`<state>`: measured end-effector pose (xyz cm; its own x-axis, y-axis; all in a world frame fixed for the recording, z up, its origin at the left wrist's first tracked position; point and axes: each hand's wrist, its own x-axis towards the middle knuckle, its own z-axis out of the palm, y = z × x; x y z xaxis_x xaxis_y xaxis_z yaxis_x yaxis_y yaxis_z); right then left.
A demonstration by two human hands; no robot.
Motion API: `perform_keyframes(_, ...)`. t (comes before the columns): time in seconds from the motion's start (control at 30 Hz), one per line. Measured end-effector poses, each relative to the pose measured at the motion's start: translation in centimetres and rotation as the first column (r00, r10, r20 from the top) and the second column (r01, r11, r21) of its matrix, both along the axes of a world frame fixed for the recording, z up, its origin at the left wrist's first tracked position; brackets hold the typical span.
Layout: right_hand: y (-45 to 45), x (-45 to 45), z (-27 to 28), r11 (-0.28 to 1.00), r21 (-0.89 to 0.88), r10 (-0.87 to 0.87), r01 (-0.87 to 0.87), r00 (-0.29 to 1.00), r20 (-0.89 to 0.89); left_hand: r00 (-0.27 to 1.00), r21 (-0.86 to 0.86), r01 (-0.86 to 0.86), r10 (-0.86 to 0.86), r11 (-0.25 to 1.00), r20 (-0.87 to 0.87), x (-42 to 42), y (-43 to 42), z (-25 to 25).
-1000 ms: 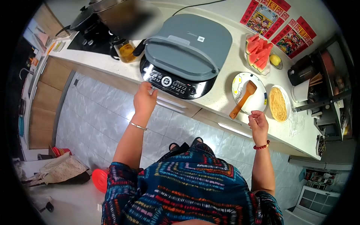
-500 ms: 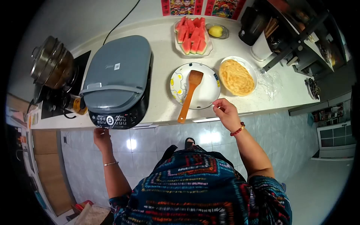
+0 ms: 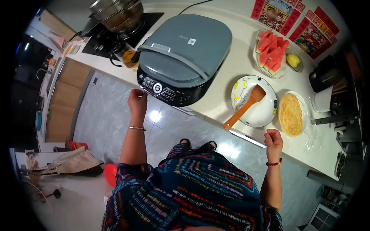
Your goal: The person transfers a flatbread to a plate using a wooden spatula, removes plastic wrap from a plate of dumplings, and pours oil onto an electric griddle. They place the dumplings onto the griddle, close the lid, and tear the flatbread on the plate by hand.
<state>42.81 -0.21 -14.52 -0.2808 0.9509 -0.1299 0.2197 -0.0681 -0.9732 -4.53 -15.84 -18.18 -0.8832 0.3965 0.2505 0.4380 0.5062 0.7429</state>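
My left hand [image 3: 137,101] is at the front edge of the grey-lidded electric griddle [image 3: 187,50], just below its black button panel. Its fingers are pressed together; what is between them, if anything, I cannot make out. The griddle's lid is down. Over the counter's front edge, my right hand [image 3: 273,139] has its fingers curled in, with nothing visible in them. It is nearest to a white plate [image 3: 266,111] with egg drawings and a plate of round flatbread [image 3: 291,115]. A wooden spatula [image 3: 246,106] lies across the egg-patterned plate, its handle jutting past the rim.
Behind the plates are cut watermelon [image 3: 271,52] on a dish and a yellow fruit [image 3: 293,60]. A steamer pot [image 3: 119,15] stands on the hob at the left, beside a glass teapot [image 3: 127,56]. A dark rack [image 3: 335,118] borders the right side.
The view has turned left, so the counter things appear farther right. My right hand has drawn back from the plate's rim and its fingers have curled in. My left hand stays by the griddle.
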Motion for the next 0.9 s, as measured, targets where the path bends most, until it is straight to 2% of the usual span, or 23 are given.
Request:
perform_keyframes(0.03, 0.0, -0.1, 0.0, 1.0, -0.002, 0.012, -0.012, 1.0, -0.001, 0.998, 0.001, -0.02, 0.019, 1.0, 0.067, 0.3, 0.1, 0.6)
perform_keyframes(0.1, -0.1, -0.1, -0.1, 1.0, 0.007, -0.016, 0.016, 1.0, 0.018, 0.999, -0.084, 0.032, -0.031, 0.996, 0.017, 0.8, 0.3, 1.7)
perform_keyframes(0.23, -1.4, -1.2, 0.1, 0.998, 0.007, -0.058, 0.059, 0.998, -0.03, 0.997, -0.102, 0.052, -0.045, 0.993, 0.061, 0.9, 0.4, 1.9)
perform_keyframes(0.3, -1.9, -1.9, 0.1, 0.998, 0.029, -0.052, 0.051, 0.999, 0.017, 0.99, -0.033, 0.11, -0.106, 0.993, 0.097, -0.6, -0.2, -0.2)
perform_keyframes(0.37, -2.6, -2.5, 0.1, 0.997, 0.057, -0.058, 0.054, 0.995, 0.083, 0.967, 0.047, 0.239, -0.233, 0.97, -0.105, -2.0, -0.6, -2.1)
perform_keyframes(0.4, -3.0, -3.2, 0.8, 0.997, 0.019, -0.073, 0.072, 0.995, 0.069, 0.966, 0.025, 0.259, -0.259, 0.965, -0.025, -2.0, -0.9, -1.5)
perform_keyframes(0.43, -3.3, -3.5, 0.9, 0.995, 0.071, -0.078, 0.069, 0.988, 0.131, 0.954, 0.005, 0.295, -0.295, 0.956, 0.052, -2.1, -1.4, -0.2)
perform_keyframes(0.47, -3.6, -3.6, 0.6, 0.987, 0.135, -0.103, 0.083, 0.983, 0.154, 0.926, -0.097, 0.364, -0.371, 0.926, -0.069, -2.9, -1.9, 0.1)
perform_keyframes(0.5, -3.9, -3.7, 0.8, 0.983, 0.137, -0.143, 0.121, 0.977, 0.159, 0.919, -0.064, 0.387, -0.39, 0.92, -0.054, -2.2, -1.8, 2.3)
perform_keyframes(0.53, -4.2, -3.9, 1.7, 0.981, 0.126, -0.173, 0.149, 0.964, 0.204, 0.95, -0.046, 0.311, -0.311, 0.949, 0.008, -2.2, -1.8, 3.4)
perform_keyframes(0.57, -4.4, -3.7, 1.7, 0.97, 0.167, -0.211, 0.177, 0.954, 0.211, 0.953, -0.138, 0.284, -0.296, 0.949, -0.073, -1.7, -1.7, 5.6)
perform_keyframes(0.63, -4.5, -2.9, 2.2, 0.963, 0.167, -0.25, 0.212, 0.933, 0.258, 0.936, -0.006, 0.342, -0.341, 0.94, -0.092, -0.7, -0.7, 7.5)
perform_keyframes(0.67, -4.5, -2.2, 2.3, 0.959, 0.168, -0.268, 0.229, 0.926, 0.267, 0.908, 0.09, 0.418, -0.41, 0.904, -0.089, 0.8, 0.2, 8.7)
perform_keyframes(0.73, -3.9, -0.9, 2.3, 0.9, 0.36, -0.349, 0.246, 0.901, 0.257, 0.838, 0.239, 0.541, -0.54, 0.806, -0.073, 4.7, 2.0, 10.0)
perform_keyframes(0.77, -3.4, -0.5, 3.1, 0.896, 0.364, -0.358, 0.255, 0.899, 0.252, 0.793, 0.292, 0.595, -0.606, 0.749, -0.061, 6.9, 3.0, 10.6)
perform_keyframes(0.8, -2.9, 0.0, 4.5, 0.867, 0.468, -0.361, 0.172, 0.864, 0.351, 0.733, 0.226, 0.672, -0.677, 0.705, -0.069, 10.0, 3.8, 11.9)
perform_keyframes(0.83, -2.0, 0.8, 5.2, 0.827, 0.557, -0.374, 0.075, 0.814, 0.445, 0.624, 0.196, 0.775, -0.775, 0.6, -0.095, 12.0, 4.9, 11.2)
perform_keyframes(0.87, -0.9, 2.0, 5.3, 0.828, 0.56, -0.357, 0.021, 0.79, 0.498, 0.463, 0.096, 0.886, -0.849, 0.454, -0.252, 14.1, 6.4, 11.0)
perform_keyframes(0.9, 0.3, 2.8, 5.6, 0.823, 0.567, -0.361, 0.022, 0.792, 0.493, 0.482, 0.076, 0.873, -0.876, 0.482, 0.022, 17.6, 7.6, 12.8)
